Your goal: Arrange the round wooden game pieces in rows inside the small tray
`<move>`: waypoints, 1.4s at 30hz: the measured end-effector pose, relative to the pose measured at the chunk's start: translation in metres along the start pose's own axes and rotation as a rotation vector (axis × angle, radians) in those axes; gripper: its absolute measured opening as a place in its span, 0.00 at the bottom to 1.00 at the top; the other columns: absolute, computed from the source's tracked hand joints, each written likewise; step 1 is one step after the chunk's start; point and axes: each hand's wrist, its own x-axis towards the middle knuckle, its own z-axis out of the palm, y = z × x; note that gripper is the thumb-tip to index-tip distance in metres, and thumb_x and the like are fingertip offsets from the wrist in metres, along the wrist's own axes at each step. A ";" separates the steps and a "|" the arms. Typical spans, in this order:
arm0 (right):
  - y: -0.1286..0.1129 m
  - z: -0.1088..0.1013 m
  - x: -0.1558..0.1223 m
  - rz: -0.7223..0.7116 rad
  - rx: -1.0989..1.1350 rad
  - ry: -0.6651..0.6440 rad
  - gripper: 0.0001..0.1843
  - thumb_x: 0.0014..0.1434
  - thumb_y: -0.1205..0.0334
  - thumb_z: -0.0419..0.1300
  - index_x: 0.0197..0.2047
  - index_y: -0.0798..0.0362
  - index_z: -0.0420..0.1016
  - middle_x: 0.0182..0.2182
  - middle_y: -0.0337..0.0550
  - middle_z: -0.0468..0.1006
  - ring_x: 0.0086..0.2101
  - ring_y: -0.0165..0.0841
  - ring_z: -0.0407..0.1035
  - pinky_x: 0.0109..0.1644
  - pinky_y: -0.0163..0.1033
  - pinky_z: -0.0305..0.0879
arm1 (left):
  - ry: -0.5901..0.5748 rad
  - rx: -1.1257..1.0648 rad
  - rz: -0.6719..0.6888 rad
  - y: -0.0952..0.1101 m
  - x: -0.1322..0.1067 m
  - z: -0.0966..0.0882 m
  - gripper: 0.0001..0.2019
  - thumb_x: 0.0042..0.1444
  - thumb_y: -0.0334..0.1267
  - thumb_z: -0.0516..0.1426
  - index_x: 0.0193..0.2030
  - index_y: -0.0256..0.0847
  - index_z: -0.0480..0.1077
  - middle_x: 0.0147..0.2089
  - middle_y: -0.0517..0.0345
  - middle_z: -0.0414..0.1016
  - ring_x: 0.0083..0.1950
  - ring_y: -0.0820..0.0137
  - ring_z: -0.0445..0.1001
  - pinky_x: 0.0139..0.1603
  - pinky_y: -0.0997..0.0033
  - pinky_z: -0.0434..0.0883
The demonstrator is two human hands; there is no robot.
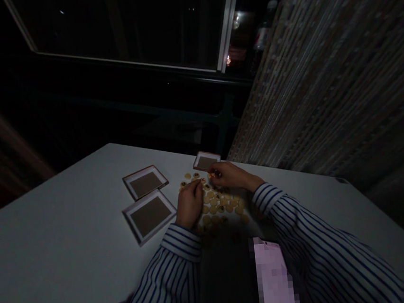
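Several small round tan discs [217, 206] lie scattered on a white table [71, 240], some with dark marks on top. My left hand [190, 202] rests on the left side of the pile, fingers curled, its fingertips at a disc. My right hand [227, 174] is at the pile's far edge, fingers pinched around one disc [214, 174]. Both arms wear striped sleeves.
Two flat brown boards with white frames [145, 182] [150, 216] lie left of the discs. A smaller framed box [206, 161] sits just beyond the pile. A textured curtain [326, 73] hangs at the right; a dark window [129, 25] is behind the table.
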 end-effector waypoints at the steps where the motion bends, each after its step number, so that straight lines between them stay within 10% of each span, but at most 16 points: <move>1: -0.002 0.000 -0.001 -0.011 0.004 0.005 0.16 0.54 0.64 0.57 0.46 0.57 0.72 0.37 0.45 0.77 0.35 0.31 0.68 0.38 0.33 0.59 | 0.002 -0.019 -0.007 0.000 0.000 0.000 0.15 0.59 0.38 0.49 0.48 0.37 0.72 0.47 0.50 0.76 0.49 0.65 0.73 0.53 0.65 0.67; 24: -0.022 0.006 -0.025 -0.135 0.051 0.099 0.13 0.57 0.61 0.56 0.45 0.56 0.72 0.37 0.47 0.74 0.37 0.32 0.68 0.42 0.37 0.61 | -0.067 -0.724 -0.307 -0.001 0.002 0.014 0.18 0.49 0.44 0.59 0.42 0.33 0.74 0.36 0.50 0.79 0.37 0.67 0.77 0.42 0.67 0.72; 42: -0.002 0.005 -0.070 0.008 0.229 0.273 0.15 0.58 0.63 0.54 0.49 0.55 0.71 0.42 0.47 0.75 0.40 0.32 0.69 0.47 0.38 0.64 | -0.111 -0.728 -0.308 0.004 -0.005 0.018 0.20 0.51 0.45 0.58 0.47 0.35 0.72 0.32 0.51 0.79 0.36 0.66 0.77 0.42 0.66 0.72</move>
